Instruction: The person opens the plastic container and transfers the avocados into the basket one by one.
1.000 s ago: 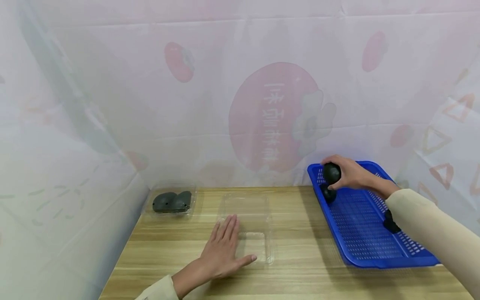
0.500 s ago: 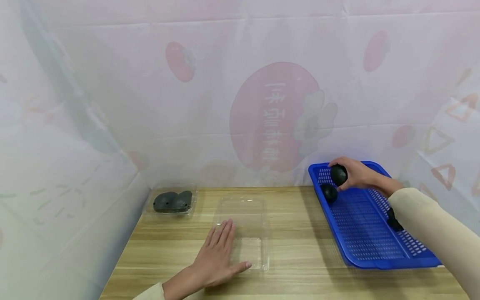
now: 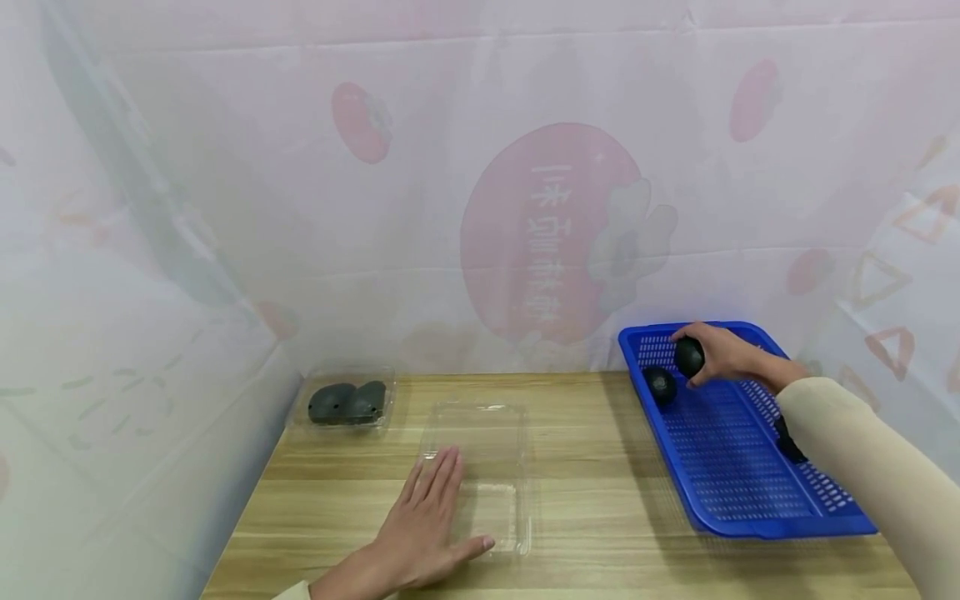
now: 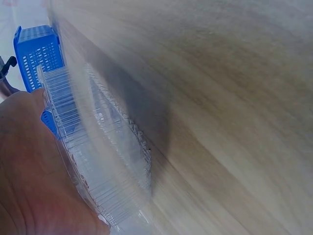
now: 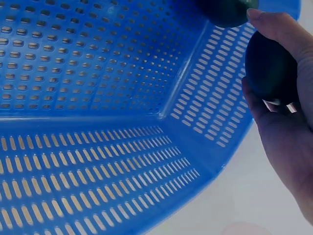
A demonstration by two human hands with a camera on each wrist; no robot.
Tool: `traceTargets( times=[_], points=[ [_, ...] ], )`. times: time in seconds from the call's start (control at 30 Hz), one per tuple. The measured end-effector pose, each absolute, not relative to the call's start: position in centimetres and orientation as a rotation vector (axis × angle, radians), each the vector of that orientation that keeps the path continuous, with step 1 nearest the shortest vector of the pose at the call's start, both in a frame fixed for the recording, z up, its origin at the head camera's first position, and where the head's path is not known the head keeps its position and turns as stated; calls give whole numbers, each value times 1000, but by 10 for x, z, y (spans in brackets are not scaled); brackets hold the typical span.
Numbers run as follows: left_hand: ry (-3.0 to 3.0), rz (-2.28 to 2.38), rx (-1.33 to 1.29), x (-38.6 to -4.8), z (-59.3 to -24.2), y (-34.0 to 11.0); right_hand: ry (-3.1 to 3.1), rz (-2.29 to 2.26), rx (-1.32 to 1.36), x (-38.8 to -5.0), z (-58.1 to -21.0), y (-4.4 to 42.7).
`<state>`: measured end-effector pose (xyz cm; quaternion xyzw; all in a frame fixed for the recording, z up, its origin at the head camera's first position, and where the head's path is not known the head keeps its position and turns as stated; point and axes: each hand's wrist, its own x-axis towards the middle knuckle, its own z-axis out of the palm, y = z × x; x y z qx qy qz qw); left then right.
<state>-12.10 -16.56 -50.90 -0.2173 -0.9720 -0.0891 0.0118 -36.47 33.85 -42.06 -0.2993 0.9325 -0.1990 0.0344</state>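
Note:
My left hand [image 3: 420, 525] lies with straight fingers on the left side of a clear plastic clamshell box [image 3: 480, 429], which stands opened out on the table. In the left wrist view the ridged wall of the clear box [image 4: 93, 156] is beside the palm. Over the far end of a blue basket [image 3: 735, 458], my right hand [image 3: 723, 354] grips a dark green, smooth, egg-shaped fruit [image 3: 689, 357] between thumb and fingers. A second dark green fruit [image 3: 660, 386] sits in the basket's far left corner, close to the held one; in the right wrist view this second fruit [image 5: 227, 12] is partly cut off.
Another clear box [image 3: 300, 408] stands at the table's back left with dark rounded fruits [image 3: 347, 403] inside. A black object [image 3: 790, 442] shows under the right sleeve. Printed cloth walls [image 3: 420, 275] enclose the wooden table [image 3: 585, 500] at the back and sides.
My left hand has drawn the clear box a little nearer and to the left. The right hand has shifted slightly right with its fruit, leaving the second fruit more visible.

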Motion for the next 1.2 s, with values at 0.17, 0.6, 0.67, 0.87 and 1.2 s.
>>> traceTargets(
  times=[0.17,0.6,0.67,0.87,1.2],
  points=[
    [-3084,-310,-673,-116,-500,-167,2861,-572,-906,-369,-431,341],
    [-2993,-236,-685,-102,-518,-179,2815,-487,-857,-369,-446,344],
    [-2955,-174,-684,-100,-522,-183,2811,-477,-856,-368,-446,344],
    [-2828,-10,-678,-94,-527,-191,2807,-456,-844,-367,-448,346],
    [-2841,-41,-662,-83,-526,-202,2765,-436,-788,-368,-453,350]
  ],
)
